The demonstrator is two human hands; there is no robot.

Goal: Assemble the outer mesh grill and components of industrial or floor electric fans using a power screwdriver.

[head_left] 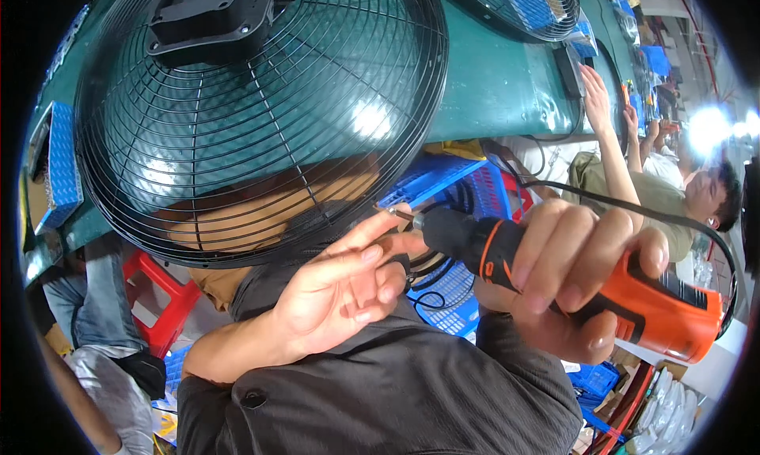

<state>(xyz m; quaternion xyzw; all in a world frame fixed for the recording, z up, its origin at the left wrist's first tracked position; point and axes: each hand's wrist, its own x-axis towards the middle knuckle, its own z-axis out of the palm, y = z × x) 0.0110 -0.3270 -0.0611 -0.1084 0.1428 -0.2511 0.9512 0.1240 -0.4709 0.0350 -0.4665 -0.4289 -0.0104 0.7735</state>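
My right hand [570,285] grips an orange and black electric screwdriver [633,304], with its black nose pointing left. The driver's bit tip [400,214] sits between the fingertips of my left hand [340,289], which pinches around it; whether a screw is on the tip I cannot tell. Just beyond my hands, a large black wire fan guard [261,114] with a black motor housing [214,15] lies on the green workbench [491,83], overhanging its near edge. A black cable [633,209] runs from the driver's rear.
A second fan guard [514,7] lies farther along the bench. A co-worker's hand [595,91] reaches onto the bench at right. Blue plastic crates [459,186] stand under the bench, a red stool [162,296] at left, a blue tray [62,162] on the bench's left.
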